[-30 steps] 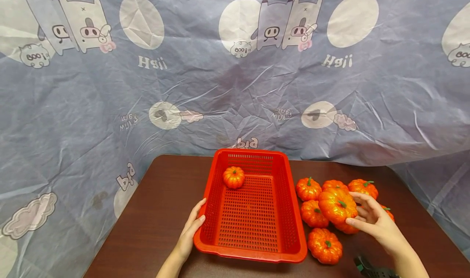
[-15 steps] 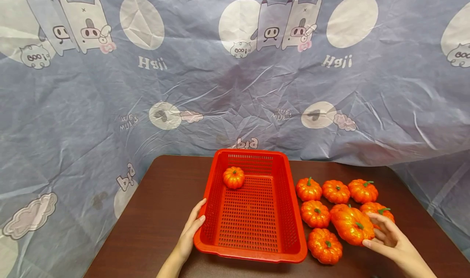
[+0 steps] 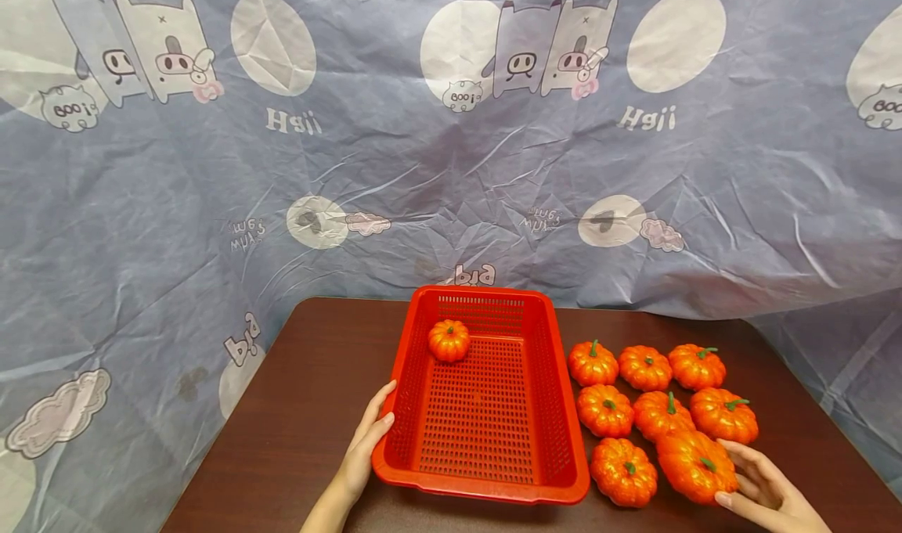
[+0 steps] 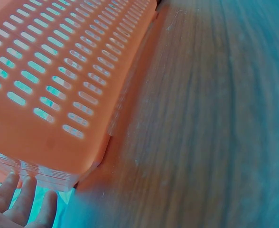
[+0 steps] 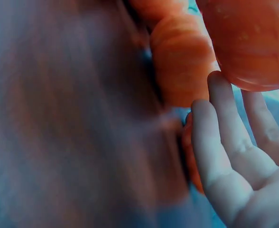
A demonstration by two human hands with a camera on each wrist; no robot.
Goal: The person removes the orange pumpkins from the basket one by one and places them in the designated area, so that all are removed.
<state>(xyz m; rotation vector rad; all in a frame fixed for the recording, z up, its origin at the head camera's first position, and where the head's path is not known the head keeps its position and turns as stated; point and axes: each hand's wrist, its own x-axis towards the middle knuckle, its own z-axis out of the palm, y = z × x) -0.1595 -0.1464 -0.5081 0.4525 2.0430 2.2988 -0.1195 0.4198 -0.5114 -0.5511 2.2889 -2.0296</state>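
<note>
My left hand [image 3: 359, 447] rests at the left side of a red slotted plastic basket [image 3: 479, 492], thumb and fingertips against its rim. In the left wrist view, straight fingers [image 4: 23, 202] touch the basket's wall [image 4: 44, 147]. With thumb and fingers, my right hand [image 3: 764, 490] holds an orange toy pumpkin [image 3: 694, 466] with a green stem, at the front of the pumpkin group. The right wrist view shows fingers [image 5: 225, 104] against the underside of that pumpkin [image 5: 253, 42]. One smaller pumpkin [image 3: 449, 340] sits inside the basket, toward its back left.
Several more orange pumpkins stand right of the basket, among them a front one [image 3: 624, 472], a middle one [image 3: 662, 414] and a right one [image 3: 724, 415]. Everything is on a dark brown table [image 3: 303, 376]. A grey-blue printed cloth [image 3: 423, 157] hangs behind.
My right hand has moved the held pumpkin right and toward the front, off the pumpkins it hung over, which now show. My left hand and the basket have not moved.
</note>
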